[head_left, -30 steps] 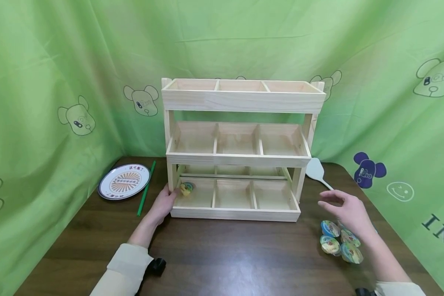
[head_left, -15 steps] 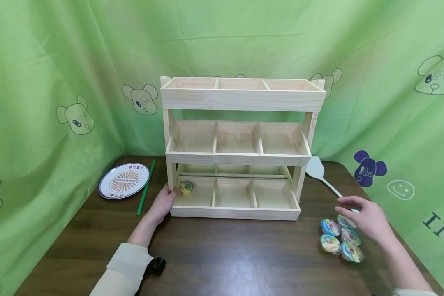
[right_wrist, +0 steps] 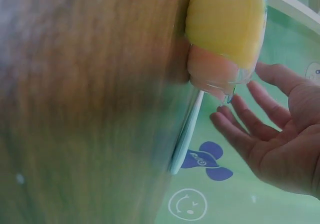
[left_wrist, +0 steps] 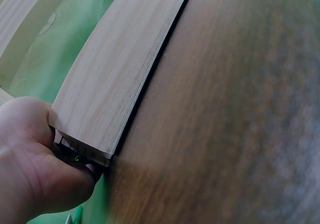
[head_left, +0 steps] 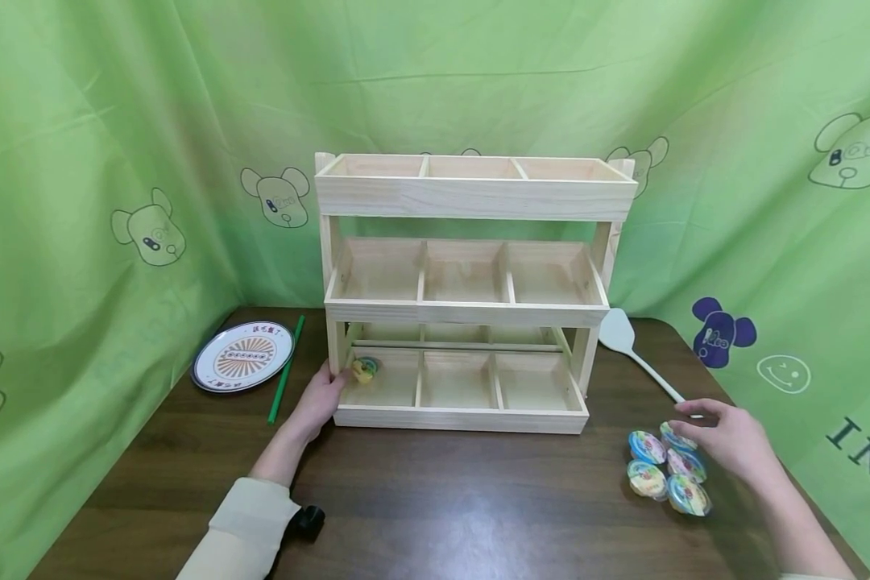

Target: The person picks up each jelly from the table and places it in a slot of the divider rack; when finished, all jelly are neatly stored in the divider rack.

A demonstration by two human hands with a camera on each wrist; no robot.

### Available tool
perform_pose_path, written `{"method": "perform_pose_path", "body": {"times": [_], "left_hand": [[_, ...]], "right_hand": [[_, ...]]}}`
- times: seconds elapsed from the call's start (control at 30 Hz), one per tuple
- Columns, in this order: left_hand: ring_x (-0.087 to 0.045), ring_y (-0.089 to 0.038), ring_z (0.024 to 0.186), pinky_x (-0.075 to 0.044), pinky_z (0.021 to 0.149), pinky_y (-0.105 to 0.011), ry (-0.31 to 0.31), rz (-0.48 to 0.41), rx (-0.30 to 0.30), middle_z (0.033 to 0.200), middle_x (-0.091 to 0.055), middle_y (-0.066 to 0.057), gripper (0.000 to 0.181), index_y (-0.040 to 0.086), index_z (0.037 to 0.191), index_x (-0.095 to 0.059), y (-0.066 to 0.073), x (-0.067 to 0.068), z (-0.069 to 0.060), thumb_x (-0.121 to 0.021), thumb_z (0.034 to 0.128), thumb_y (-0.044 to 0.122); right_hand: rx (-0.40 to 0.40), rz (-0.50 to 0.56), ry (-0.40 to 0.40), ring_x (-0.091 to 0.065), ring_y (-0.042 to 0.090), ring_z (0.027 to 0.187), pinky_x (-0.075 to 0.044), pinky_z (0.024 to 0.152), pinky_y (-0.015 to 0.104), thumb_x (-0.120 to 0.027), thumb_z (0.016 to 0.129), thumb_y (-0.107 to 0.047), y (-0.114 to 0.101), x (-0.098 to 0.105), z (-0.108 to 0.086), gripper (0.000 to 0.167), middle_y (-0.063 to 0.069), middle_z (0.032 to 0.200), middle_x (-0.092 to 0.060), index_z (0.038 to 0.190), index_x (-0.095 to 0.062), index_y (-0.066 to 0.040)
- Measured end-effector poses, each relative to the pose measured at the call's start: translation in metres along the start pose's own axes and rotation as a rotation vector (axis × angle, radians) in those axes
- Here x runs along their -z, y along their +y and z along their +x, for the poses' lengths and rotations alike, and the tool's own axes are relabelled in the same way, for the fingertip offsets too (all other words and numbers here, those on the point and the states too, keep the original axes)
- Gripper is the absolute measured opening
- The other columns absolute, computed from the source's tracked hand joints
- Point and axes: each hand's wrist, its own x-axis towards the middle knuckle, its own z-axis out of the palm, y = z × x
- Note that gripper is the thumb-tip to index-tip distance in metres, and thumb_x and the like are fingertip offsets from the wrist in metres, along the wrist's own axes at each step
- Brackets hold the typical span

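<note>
My left hand grips the lower left end of a three-tier wooden shelf. In the left wrist view, thumb and palm lie at the end of its front board; the fingertips are hidden. One yellow jelly cup lies in the bottom tier's left compartment, near that hand. My right hand hovers at the back of a cluster of small lidded jelly cups, partly covering the rear one. In the right wrist view its fingers are spread and loosely bent, close to a yellow cup, with nothing held.
A white spatula lies right of the shelf, its handle reaching toward the right hand. To the left are a patterned plate and a green stick. Green printed cloth surrounds the brown table.
My right hand has moved rightward from over the cups, then slightly down beside the rear one, uncovering more of the cluster. The left hand stays on the shelf.
</note>
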Motion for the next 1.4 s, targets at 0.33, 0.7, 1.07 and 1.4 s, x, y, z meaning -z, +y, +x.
{"method": "perform_pose_path", "body": {"times": [0.33, 0.7, 1.07, 1.4], "left_hand": [[-0.021, -0.041, 0.147, -0.017, 0.119, -0.055, -0.001, 0.006, -0.005, 0.16, -0.022, -0.03, 0.059, -0.004, 0.159, -0.012, 0.0, -0.001, 0.0, -0.038, 0.1096, 0.017], [-0.019, -0.042, 0.148, -0.015, 0.119, -0.055, -0.002, 0.012, 0.005, 0.161, -0.02, -0.031, 0.061, -0.004, 0.159, -0.01, 0.003, 0.0, -0.002, -0.037, 0.1099, 0.019], [-0.02, -0.041, 0.148, -0.016, 0.12, -0.055, 0.004, 0.018, 0.002, 0.161, -0.021, -0.03, 0.06, -0.004, 0.159, -0.012, 0.002, -0.001, -0.001, -0.037, 0.1098, 0.018], [-0.02, -0.041, 0.148, -0.016, 0.119, -0.055, 0.0, 0.012, 0.002, 0.161, -0.021, -0.029, 0.06, -0.004, 0.159, -0.011, 0.002, -0.001, -0.001, -0.037, 0.1097, 0.018]], "right_hand": [[-0.044, -0.001, -0.103, -0.06, 0.054, 0.101, -0.048, 0.076, 0.057, -0.076, 0.09, -0.037, 0.005, 0.001, 0.001, 0.054, 0.03, 0.109, -0.069, 0.121, -0.066, 0.007], [-0.044, -0.008, -0.111, -0.06, 0.052, 0.1, -0.048, 0.077, 0.056, -0.079, 0.088, -0.031, 0.006, -0.003, 0.007, 0.049, 0.03, 0.107, -0.069, 0.116, -0.068, 0.008], [-0.058, 0.079, -0.136, -0.062, 0.024, 0.083, -0.05, 0.066, 0.034, -0.075, 0.093, -0.025, 0.008, -0.008, 0.012, 0.047, 0.029, 0.107, -0.067, 0.12, -0.064, 0.011], [-0.089, 0.062, -0.19, -0.064, 0.025, 0.088, -0.049, 0.074, 0.036, -0.079, 0.088, -0.042, 0.009, -0.006, 0.014, 0.07, 0.03, 0.11, -0.068, 0.129, -0.06, 0.011]]}}
